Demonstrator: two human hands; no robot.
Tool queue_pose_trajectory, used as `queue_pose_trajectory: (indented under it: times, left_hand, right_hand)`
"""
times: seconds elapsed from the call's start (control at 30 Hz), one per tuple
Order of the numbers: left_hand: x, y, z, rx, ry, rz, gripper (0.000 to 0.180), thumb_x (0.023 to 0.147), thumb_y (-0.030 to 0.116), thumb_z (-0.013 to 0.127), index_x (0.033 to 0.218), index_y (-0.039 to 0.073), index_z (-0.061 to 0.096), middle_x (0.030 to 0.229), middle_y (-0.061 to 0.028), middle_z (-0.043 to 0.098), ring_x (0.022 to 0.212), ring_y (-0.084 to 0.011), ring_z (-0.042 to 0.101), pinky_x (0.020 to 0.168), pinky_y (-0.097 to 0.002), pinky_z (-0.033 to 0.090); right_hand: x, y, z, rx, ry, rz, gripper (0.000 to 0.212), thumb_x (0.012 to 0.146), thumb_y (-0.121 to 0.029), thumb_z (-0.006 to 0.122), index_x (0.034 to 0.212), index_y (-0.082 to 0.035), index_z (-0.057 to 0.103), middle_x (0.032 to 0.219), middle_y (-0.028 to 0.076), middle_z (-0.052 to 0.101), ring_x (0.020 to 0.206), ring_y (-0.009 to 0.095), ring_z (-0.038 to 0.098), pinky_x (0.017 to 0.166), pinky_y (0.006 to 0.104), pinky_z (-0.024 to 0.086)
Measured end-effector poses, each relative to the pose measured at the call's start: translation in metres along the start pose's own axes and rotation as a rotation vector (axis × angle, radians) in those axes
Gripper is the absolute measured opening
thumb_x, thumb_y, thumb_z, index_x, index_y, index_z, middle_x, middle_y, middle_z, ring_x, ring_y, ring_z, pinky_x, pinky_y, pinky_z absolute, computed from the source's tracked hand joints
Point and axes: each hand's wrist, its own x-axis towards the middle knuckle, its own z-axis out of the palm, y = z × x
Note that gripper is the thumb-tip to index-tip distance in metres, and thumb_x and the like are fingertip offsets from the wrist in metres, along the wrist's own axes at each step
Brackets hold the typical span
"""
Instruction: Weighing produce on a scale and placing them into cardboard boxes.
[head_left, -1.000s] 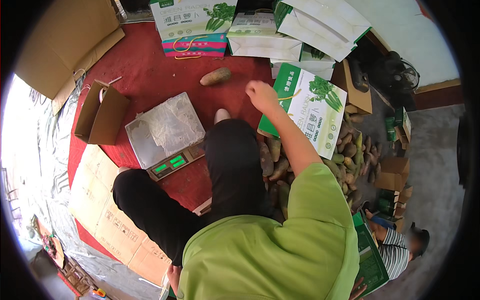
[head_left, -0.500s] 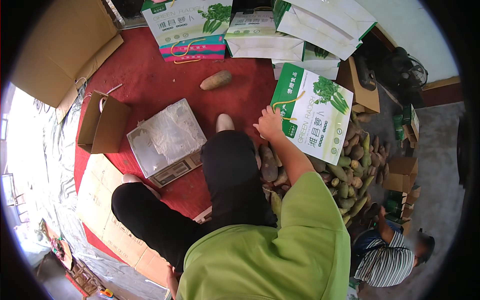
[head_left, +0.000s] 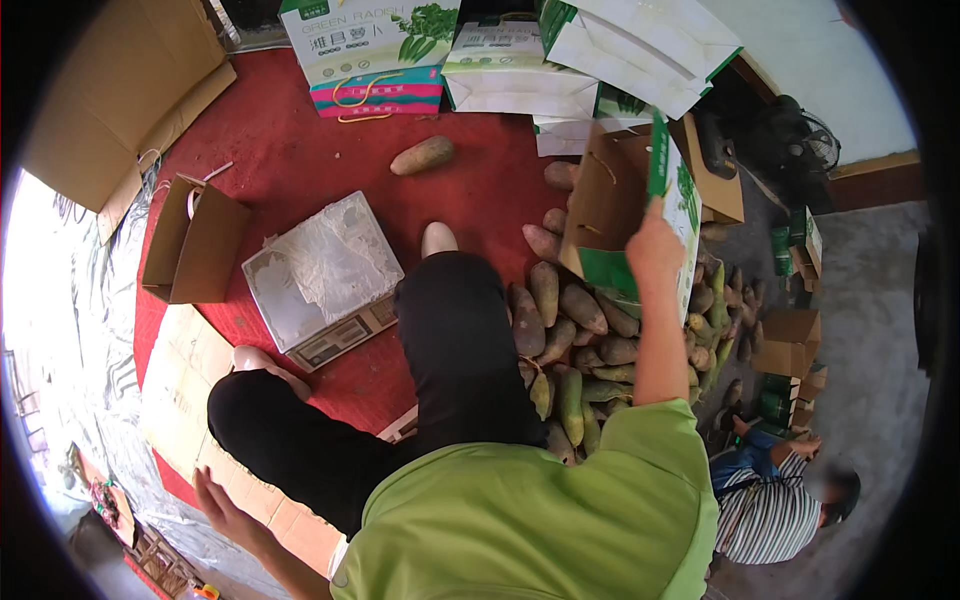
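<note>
Here, your right hand [head_left: 655, 245] is clamped on the near edge of an open box [head_left: 620, 180], its fingers closed around the card. The box is tilted, with its bare brown inside facing you and the far left, a green flap at the near end, and its white and green printed side turned to the right. It is over the far part of the pile of radishes [head_left: 590, 350], toward the right side of the red carpet [head_left: 480, 160]; you cannot tell whether its underside rests on them.

Your left hand [head_left: 222, 505] is well apart from the right one and holds nothing, its fingers stretched out. It is over the flat cardboard [head_left: 195, 390] that lies along the carpet's near left edge; whether it touches the sheet, you cannot tell.

Between your left knee and the middle of the carpet sits a scale [head_left: 325, 270] with crinkled plastic across its plate. A small brown box [head_left: 195, 245] stands beside it at the carpet's left edge. One radish [head_left: 422, 156] lies alone nearer the far edge, where printed bags [head_left: 380, 95] and white cartons [head_left: 520, 80] are crowded together. Beyond the pile, off to your right, a person in a striped shirt [head_left: 770, 515] is low to the grey floor [head_left: 865, 330].
</note>
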Motion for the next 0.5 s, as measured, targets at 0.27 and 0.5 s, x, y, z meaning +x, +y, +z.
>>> queue_pose_trajectory:
  times: [0.27,0.5]
  left_hand:
    - [0.049,0.113,0.083,-0.248,-0.114,0.399,0.029,0.095,0.003,0.044,0.120,-0.002,0.057,0.121,-0.0141,0.059,0.116,-0.0228,0.054,0.102,-0.0361,0.038]
    - [0.066,0.173,0.144,-0.337,-0.393,0.642,0.020,0.087,-0.003,0.054,0.104,-0.004,0.064,0.117,-0.0141,0.061,0.116,-0.0234,0.054,0.099,-0.0327,0.040]
  right_hand:
    - [0.024,0.096,-0.040,-0.145,0.305,0.062,0.016,0.081,-0.014,0.054,0.082,-0.003,0.067,0.086,0.019,0.068,0.082,0.037,0.067,0.073,0.0453,0.054]
    - [0.000,0.090,-0.102,-0.159,0.433,0.019,0.016,0.082,-0.013,0.051,0.093,-0.009,0.063,0.088,0.018,0.067,0.085,0.039,0.064,0.072,0.0488,0.051]
